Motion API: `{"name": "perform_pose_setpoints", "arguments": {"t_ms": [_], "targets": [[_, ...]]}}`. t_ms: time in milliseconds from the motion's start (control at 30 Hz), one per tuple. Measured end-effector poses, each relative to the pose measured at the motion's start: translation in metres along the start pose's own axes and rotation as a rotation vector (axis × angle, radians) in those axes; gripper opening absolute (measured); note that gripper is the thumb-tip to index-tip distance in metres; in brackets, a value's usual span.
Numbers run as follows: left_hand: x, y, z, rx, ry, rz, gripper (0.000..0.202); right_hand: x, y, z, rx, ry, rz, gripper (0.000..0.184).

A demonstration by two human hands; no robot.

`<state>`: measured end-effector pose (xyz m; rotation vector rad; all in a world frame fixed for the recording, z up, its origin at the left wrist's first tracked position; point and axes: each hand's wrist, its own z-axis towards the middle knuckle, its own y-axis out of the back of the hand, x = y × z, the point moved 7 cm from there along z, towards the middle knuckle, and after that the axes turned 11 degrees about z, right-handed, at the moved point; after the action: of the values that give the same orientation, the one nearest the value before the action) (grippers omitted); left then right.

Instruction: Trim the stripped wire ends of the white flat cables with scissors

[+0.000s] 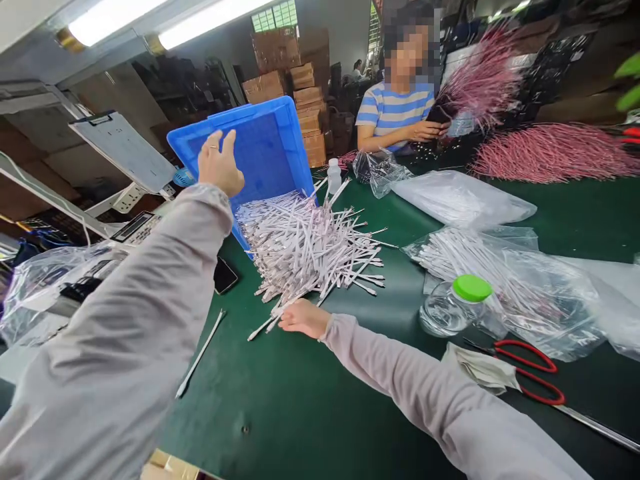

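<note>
My left hand (219,162) grips the rim of a blue plastic crate (260,147), which is tipped on its side on the green table (310,400). A heap of white strips (310,243) spills out of the crate onto the table. My right hand (303,317) lies at the near edge of the heap, touching a few strips; its fingers are mostly hidden. One loose white strip (199,355) lies alone nearer to me.
A clear jar with a green lid (455,303), red-handled scissors (530,370) and bags of white strips (505,280) sit to the right. A black phone (224,275) lies left of the heap. A person in a striped shirt (395,110) sits across, beside pink bundles (550,153).
</note>
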<state>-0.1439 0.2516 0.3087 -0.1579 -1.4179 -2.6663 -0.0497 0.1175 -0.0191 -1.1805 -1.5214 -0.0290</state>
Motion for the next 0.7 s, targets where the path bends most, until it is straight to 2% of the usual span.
{"name": "perform_pose_setpoints", "arguments": {"t_ms": [33,67,100,167,267,333,400,500,600,700], "targets": [[-0.015,-0.006,-0.026,0.056,-0.061,-0.031,0.065,-0.005,0.002,-0.008,-0.006,-0.054,-0.011,0.024],[-0.031,-0.017,-0.056,0.166,-0.127,-0.057,0.055,-0.010,0.004,-0.016,-0.014,-0.098,-0.034,0.020],[-0.046,-0.031,-0.090,0.314,-0.185,-0.084,0.050,-0.015,0.006,-0.026,-0.020,-0.130,-0.061,0.015],[-0.068,-0.051,-0.160,0.477,-0.246,-0.107,0.042,-0.023,0.009,-0.049,-0.040,-0.155,-0.102,0.009],[-0.083,-0.075,-0.252,0.662,-0.254,-0.138,0.039,-0.033,0.022,-0.094,-0.095,-0.116,-0.164,0.014],[-0.087,-0.086,-0.294,0.738,-0.209,-0.173,0.038,-0.037,0.038,-0.127,-0.150,-0.051,-0.203,0.020],[-0.092,-0.091,-0.319,0.743,-0.169,-0.214,0.036,-0.037,0.063,-0.158,-0.230,0.051,-0.242,0.022],[-0.106,-0.092,-0.337,0.709,-0.121,-0.254,0.034,-0.027,0.110,-0.196,-0.401,0.258,-0.315,0.024],[-0.124,-0.090,-0.340,0.686,-0.089,-0.279,0.034,-0.013,0.153,-0.224,-0.572,0.465,-0.406,0.026],[-0.142,-0.089,-0.328,0.667,-0.058,-0.279,0.034,0.001,0.178,-0.238,-0.665,0.608,-0.506,0.030]]}}
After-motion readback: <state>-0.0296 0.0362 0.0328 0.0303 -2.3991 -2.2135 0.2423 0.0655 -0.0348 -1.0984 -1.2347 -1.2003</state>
